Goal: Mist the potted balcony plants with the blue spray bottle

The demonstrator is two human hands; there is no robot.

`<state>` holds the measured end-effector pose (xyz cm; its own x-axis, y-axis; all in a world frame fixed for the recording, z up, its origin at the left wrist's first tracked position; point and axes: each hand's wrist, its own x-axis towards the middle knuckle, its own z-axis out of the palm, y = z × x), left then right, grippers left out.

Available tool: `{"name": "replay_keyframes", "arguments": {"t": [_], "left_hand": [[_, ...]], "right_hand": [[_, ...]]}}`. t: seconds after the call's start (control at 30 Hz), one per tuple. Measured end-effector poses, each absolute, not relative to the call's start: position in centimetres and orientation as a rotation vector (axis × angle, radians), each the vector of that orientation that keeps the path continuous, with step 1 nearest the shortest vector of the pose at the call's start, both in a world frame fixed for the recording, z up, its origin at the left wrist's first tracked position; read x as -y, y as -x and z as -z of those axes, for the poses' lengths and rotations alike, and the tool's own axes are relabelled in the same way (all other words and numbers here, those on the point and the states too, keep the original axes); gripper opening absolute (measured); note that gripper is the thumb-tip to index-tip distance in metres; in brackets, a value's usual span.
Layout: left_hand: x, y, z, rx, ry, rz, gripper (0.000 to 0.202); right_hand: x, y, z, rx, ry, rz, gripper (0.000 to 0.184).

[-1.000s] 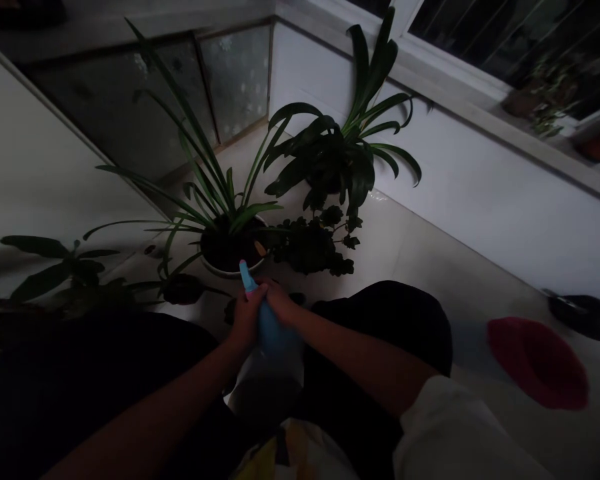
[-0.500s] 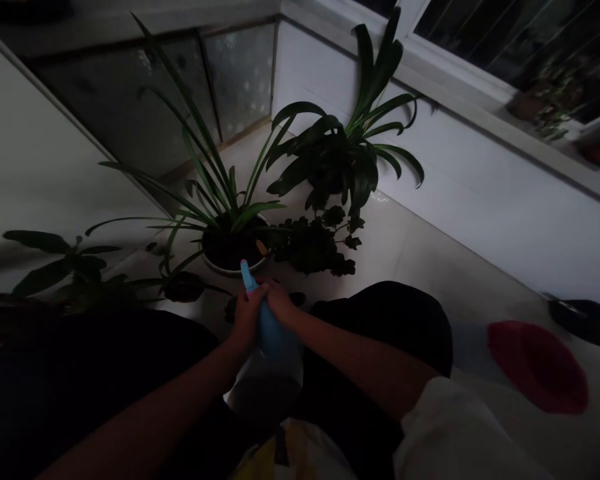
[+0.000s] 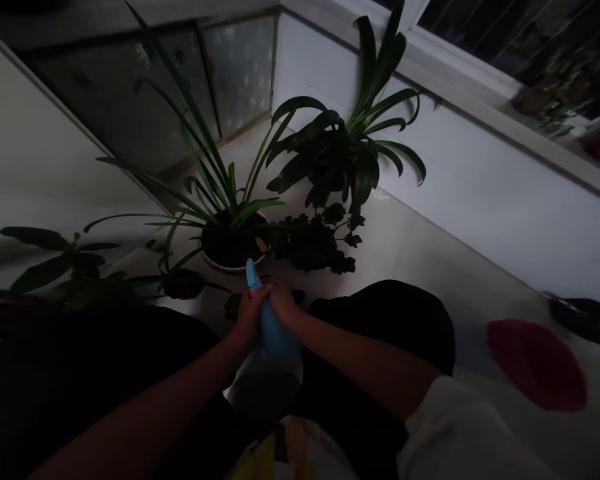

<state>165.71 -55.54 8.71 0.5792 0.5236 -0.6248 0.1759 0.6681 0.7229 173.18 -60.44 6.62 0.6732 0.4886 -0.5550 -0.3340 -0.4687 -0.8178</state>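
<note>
Both hands are wrapped round a blue spray bottle (image 3: 276, 337), whose nozzle points away from me. My left hand (image 3: 249, 315) closes on its neck from the left, and my right hand (image 3: 283, 307) closes on it from the right. Dim light hides the exact finger positions. Just beyond the nozzle stands a long-leaved plant (image 3: 220, 190) in a round pot (image 3: 225, 269) of dark soil. Low, small-leaved foliage (image 3: 305, 247) sits to the right of that pot.
A broad-strap-leaved plant (image 3: 347, 143) stands near the white wall (image 3: 480, 180). Other leaves (image 3: 43, 257) are at the left. On the floor at right lie a red basin-like object (image 3: 537, 363) and a dark pan-like object (image 3: 587, 320). My knees (image 3: 385, 320) flank the bottle.
The spray bottle's nozzle has shifted slightly to the right, and my left hand has moved a little with it. Both hands keep their hold.
</note>
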Motion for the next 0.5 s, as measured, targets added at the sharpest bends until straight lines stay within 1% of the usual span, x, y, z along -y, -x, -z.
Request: {"name": "replay_keyframes", "arguments": {"t": [0.07,0.2,0.33,0.5], "left_hand": [[55.7,-165.7,-8.9,-0.967,-0.823,-0.243,0.050],[56.1,-165.7,-9.4,-0.990,-0.724,-0.316,0.047],[56.2,-165.9,-9.5,-1.008,-0.726,-0.326,0.045],[56.5,-165.8,-9.4,-1.012,-0.738,-0.399,0.038]], "right_hand": [[60.5,-173.1,-6.6,0.132,1.815,-0.974,0.030],[60.4,-173.2,-7.0,0.185,1.775,-1.023,0.027],[60.1,-173.7,-7.2,0.275,1.830,-1.046,0.028],[59.7,-174.1,-7.1,0.337,1.895,-1.064,0.022]]}}
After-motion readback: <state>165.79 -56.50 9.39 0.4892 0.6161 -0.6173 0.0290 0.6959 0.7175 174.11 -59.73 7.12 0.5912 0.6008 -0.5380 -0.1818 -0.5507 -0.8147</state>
